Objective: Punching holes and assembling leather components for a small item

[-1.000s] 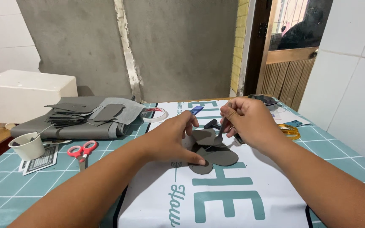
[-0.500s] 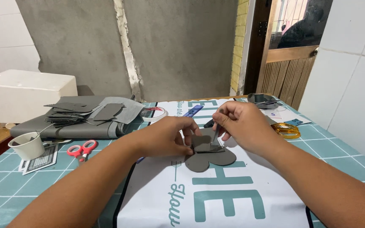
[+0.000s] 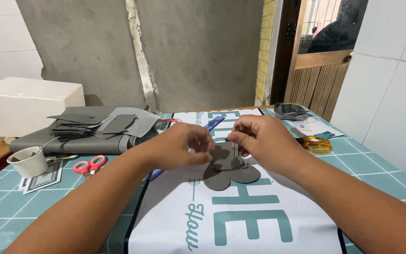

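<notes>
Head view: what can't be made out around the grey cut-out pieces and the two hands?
- Left hand: its fingertips curl away from the head camera, so its grip on the grey cut-out pieces is hidden.
- Right hand: it covers the pieces' upper edge; whether it pinches them is unclear.
- How many pieces overlap: cannot tell.
- White cup: contents too small to tell.
- Both forearms: cut off by the bottom edge.

I count two hands: left hand (image 3: 179, 146) and right hand (image 3: 259, 141). One flower-shaped grey cutout (image 3: 231, 173) lies under them. Towards the desk's left edge: one white cup (image 3: 29, 162), one pair of red scissors (image 3: 88, 165), one stack of grey sheets (image 3: 78, 124), one white box (image 3: 24, 106). Near the right edge, one tape roll (image 3: 316, 144).
</notes>
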